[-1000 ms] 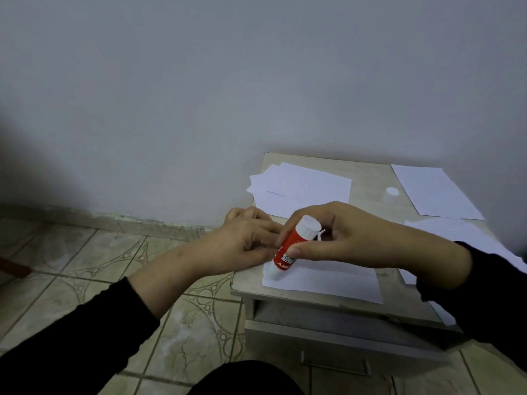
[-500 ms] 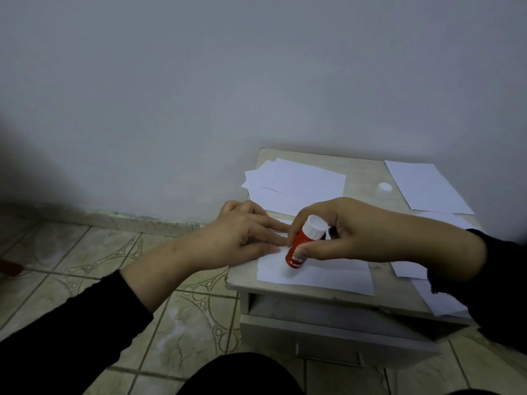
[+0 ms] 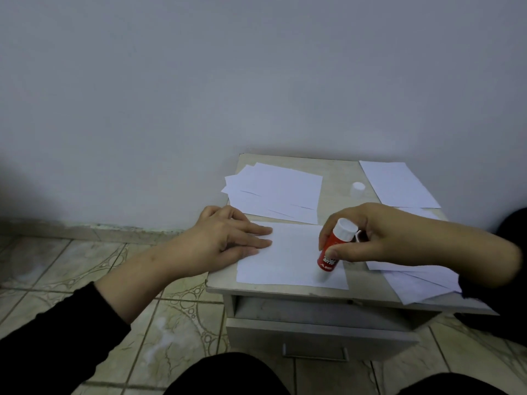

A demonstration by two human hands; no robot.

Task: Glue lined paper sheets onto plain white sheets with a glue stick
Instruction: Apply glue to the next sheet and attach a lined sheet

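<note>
A white sheet [image 3: 288,260] lies at the front of the small table [image 3: 336,178]. My left hand [image 3: 225,238] rests flat on the sheet's left edge, fingers straight. My right hand [image 3: 379,235] grips a red glue stick [image 3: 330,252] with a white end up; its lower tip touches the right part of the sheet. The stick's white cap [image 3: 358,189] stands further back on the table. Whether the sheet is lined cannot be told.
A loose stack of white sheets [image 3: 273,192] lies at the back left of the table, a single sheet [image 3: 396,183] at the back right, and more sheets [image 3: 419,280] under my right forearm. The table has a drawer [image 3: 316,334]. A wall stands behind; tiled floor is to the left.
My right hand has carried the glue stick from the sheet's left part to its right part. The left hand's fingers have flattened onto the sheet's left edge.
</note>
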